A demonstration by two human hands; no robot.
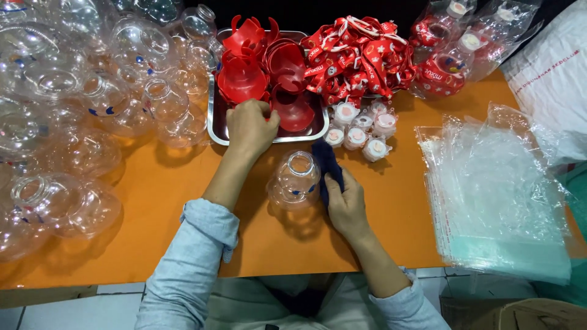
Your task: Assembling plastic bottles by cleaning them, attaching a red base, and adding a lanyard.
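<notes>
My left hand (251, 127) reaches into a steel tray (215, 122) and closes its fingers on a red plastic part (292, 110) among several red parts. My right hand (346, 201) holds a dark blue cloth (326, 160) pressed against the side of a clear round plastic bottle (295, 181) that stands upright on the orange table (183, 208). The bottle's mouth is open and faces up.
Many clear bottles (73, 116) crowd the left of the table. Red printed straps (361, 58) lie behind the tray, small white caps (361, 128) beside it. Bagged finished bottles (452, 55) sit at the back right, and a stack of clear plastic bags (495, 195) lies on the right.
</notes>
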